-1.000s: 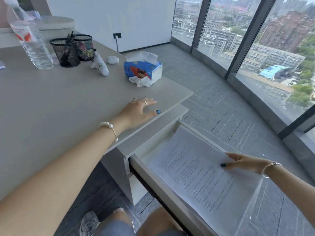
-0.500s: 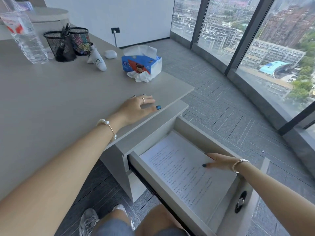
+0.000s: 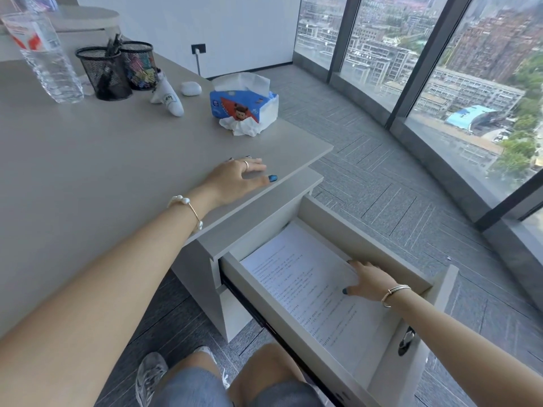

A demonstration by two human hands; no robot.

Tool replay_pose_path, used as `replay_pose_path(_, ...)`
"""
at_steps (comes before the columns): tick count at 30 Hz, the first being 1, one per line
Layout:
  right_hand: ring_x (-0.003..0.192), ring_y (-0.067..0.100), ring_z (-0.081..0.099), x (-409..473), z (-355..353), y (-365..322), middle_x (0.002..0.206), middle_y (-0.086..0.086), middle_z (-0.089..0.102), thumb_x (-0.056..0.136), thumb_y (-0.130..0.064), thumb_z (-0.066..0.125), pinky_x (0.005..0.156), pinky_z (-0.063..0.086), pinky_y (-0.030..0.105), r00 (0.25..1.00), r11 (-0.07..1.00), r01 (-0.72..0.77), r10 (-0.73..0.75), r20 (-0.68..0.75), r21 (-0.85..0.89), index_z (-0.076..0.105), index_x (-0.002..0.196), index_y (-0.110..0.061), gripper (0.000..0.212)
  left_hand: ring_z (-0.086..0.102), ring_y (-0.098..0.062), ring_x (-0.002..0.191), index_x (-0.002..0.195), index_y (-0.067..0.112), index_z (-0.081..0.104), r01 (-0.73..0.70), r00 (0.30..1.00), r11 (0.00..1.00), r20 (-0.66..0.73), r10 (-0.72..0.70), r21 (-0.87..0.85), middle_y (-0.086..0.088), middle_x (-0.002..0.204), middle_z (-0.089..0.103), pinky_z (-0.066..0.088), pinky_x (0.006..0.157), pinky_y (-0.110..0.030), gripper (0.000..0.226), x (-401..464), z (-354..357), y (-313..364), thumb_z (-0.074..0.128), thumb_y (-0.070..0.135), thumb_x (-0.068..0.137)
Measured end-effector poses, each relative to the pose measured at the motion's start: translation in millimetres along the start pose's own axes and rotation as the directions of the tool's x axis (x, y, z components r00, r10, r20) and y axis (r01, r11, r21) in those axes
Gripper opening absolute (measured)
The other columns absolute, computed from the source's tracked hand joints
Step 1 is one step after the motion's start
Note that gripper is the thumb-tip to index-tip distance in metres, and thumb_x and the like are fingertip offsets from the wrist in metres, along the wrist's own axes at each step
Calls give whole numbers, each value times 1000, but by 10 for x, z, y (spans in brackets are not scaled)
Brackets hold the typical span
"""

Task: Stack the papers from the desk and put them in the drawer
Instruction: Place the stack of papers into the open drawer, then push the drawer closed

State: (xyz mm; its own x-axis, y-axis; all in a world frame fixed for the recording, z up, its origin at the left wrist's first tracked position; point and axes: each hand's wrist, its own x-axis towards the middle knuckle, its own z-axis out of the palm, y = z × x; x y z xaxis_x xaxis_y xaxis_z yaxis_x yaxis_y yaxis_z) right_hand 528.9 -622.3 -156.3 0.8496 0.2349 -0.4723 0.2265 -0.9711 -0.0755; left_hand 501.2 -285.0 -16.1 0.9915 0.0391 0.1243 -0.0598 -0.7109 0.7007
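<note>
Item: stack of printed papers (image 3: 308, 292). Location: lying flat on the floor of the open drawer (image 3: 364, 230), far edge close to the back wall, near edge short of the drawer front. No loose sheets show on the desk (image 3: 88, 171).

Right hand (image 3: 370, 280): inside the drawer, fingers spread and laid flat on the right part of the top sheet; pressing, not pinching, nothing gripped. Left hand (image 3: 235, 180): open, palm down on the desk near its corner, holding nothing.

Status, as judged: papers placed; what seems left is to lift the hand out and close the drawer.

Risks:
- Top sheet may drag or fan out if the right hand slides off rather than lifts, since the sheets are loose.
- A raised paper edge could catch under the cabinet top (image 3: 264, 212) when the drawer goes in, creasing it.
- Fingers or wrist could be pinched if the drawer is pushed while the hand is inside.

Surroundings, on the desk and well apart from the drawer: tissue box (image 3: 244, 104) with a crumpled tissue (image 3: 241, 127) in front, two mesh pen cups (image 3: 117, 71), water bottle (image 3: 47, 60), a small white figure (image 3: 169, 96), a white pebble-shaped object (image 3: 191, 88).

Obstructions: the person's knees (image 3: 264, 374) sit just beside the drawer's near side; the drawer's inward path itself looks clear.
</note>
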Motion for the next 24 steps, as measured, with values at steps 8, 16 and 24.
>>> replay_pose_path(8,134,28,35,-326,-50,-77,146,8,38,76,-54,64,109,32,43,974,970,144,-103,-203,197,22,145,-22,87,31,-6,139,127,17,57,-6,1000,1000,2,6,10,5,146,45,18,118,-35,57,-25,-4,35,62,48,79)
replay_pose_path(16,126,7,44,-1087,-238,-46,134,-17,46,67,-59,65,106,32,25,897,807,346,-135,-421,479,37,136,-32,80,33,-9,138,126,16,58,-5,1000,1000,3,5,7,4,146,45,20,117,-34,53,-49,-10,47,63,43,80)
replay_pose_path(24,137,5,21,-1888,47,496,146,-20,20,50,-81,59,116,20,43,893,783,275,5,-449,557,17,134,-50,99,32,-10,139,127,15,57,-14,1000,1000,10,14,26,2,146,45,20,112,-26,52,-60,-4,59,63,38,81)
